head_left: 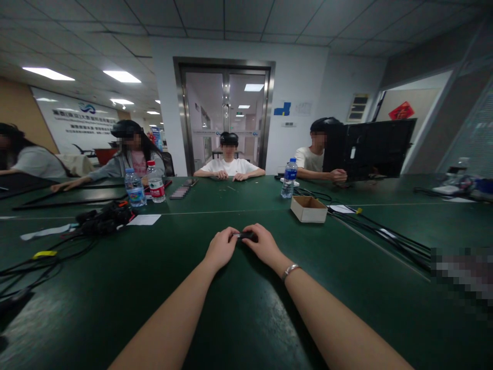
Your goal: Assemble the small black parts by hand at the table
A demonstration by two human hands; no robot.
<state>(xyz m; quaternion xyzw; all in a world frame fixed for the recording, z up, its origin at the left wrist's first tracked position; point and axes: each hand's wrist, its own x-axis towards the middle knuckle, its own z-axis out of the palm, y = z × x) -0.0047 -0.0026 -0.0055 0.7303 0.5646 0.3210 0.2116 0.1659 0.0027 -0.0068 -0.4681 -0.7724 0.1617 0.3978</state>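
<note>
Close together over the middle of the green table, both hands are on one small dark object. My left hand pinches its thinner, greyish left end between thumb and fingertips. Around the thicker black right end are the closed fingers of my right hand, with a silver band on that wrist. What the object is cannot be made out. Beyond my right hand stands an open cardboard box.
Bottles stand farther back. Black cables run along the right; a dark bundle and paper lie left. Several people sit around the table, one holding a large black panel.
</note>
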